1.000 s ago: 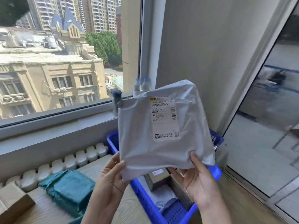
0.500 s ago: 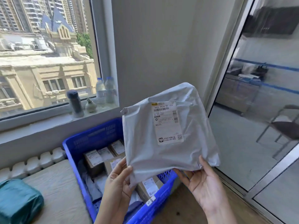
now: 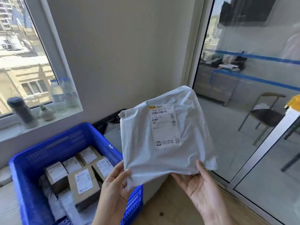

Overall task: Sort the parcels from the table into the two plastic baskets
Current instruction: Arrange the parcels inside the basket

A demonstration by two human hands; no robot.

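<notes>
Currently, grey parcel (image 3: 164,137) held upright, label facing camera, left hand (image 3: 116,189) and right hand (image 3: 199,187) each pinching its bottom edge, blue basket (image 3: 53,148) of boxed parcels (image 3: 82,184) lower left, black basket (image 3: 107,122) behind.

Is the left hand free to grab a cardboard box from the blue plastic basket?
Probably not yet: the left hand pinches the grey plastic mailer bag, though the boxes lie uncovered below.

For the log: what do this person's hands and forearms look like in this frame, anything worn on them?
Both are bare. The left hand and the right hand show no gloves, rings or markings, and the visible stretches of wrist and forearm carry no sleeve, watch or bracelet. The nails look short and unpainted. The arms leave the frame at the bottom edge, so anything higher up is unseen.
</notes>
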